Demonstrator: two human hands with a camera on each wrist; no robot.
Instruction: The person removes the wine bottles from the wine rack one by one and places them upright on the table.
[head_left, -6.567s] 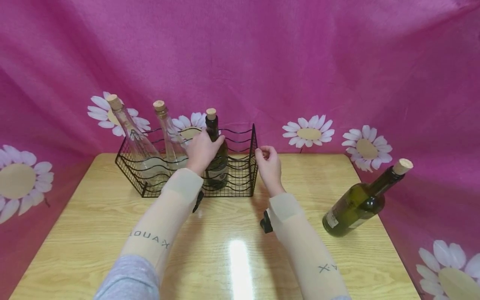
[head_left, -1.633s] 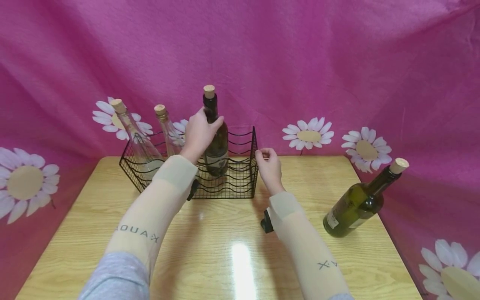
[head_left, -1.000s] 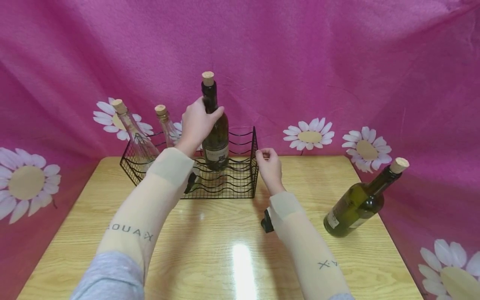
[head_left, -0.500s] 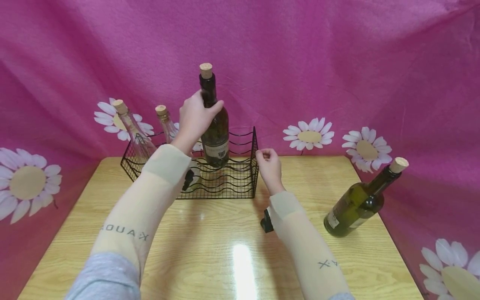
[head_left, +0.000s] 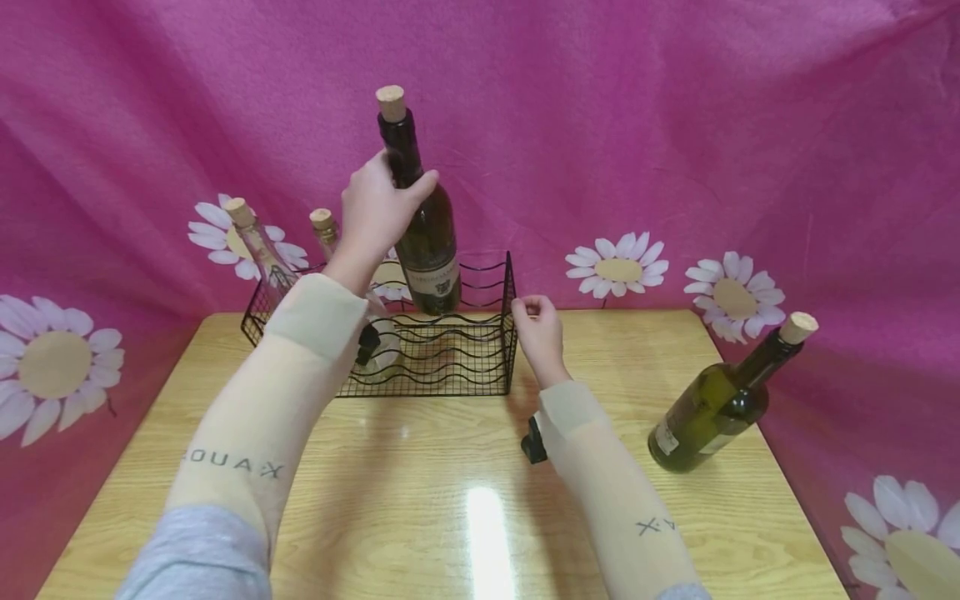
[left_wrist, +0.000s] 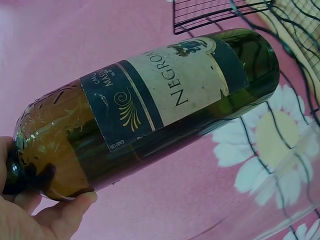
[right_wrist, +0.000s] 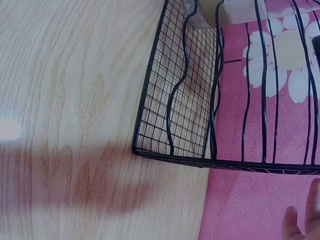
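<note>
In the head view my left hand (head_left: 382,204) grips a dark green wine bottle (head_left: 431,250) round its neck and shoulder. A cork (head_left: 391,103) tops the bottle, which leans slightly left over the black wire bottle rack (head_left: 450,367), its base near the upper wires. The left wrist view shows the bottle's pale and dark label (left_wrist: 165,90), with the thumb along the shoulder. My right hand (head_left: 538,333) pinches the rack's right side, finger and thumb curled together at its edge. Fingertips (right_wrist: 312,205) show beside that edge in the right wrist view.
Two corked clear bottles (head_left: 258,246) (head_left: 322,225) lean in the rack's left part, largely hidden by the left arm. A corked green bottle (head_left: 712,408) stands on the right of the wooden table (head_left: 420,500). A pink flowered curtain (head_left: 600,125) hangs behind.
My left hand has lifted the wine bottle up out of the rack and tilted its neck leftward. The right hand has stayed at the rack's side, and the rack looks nearly unmoved.
</note>
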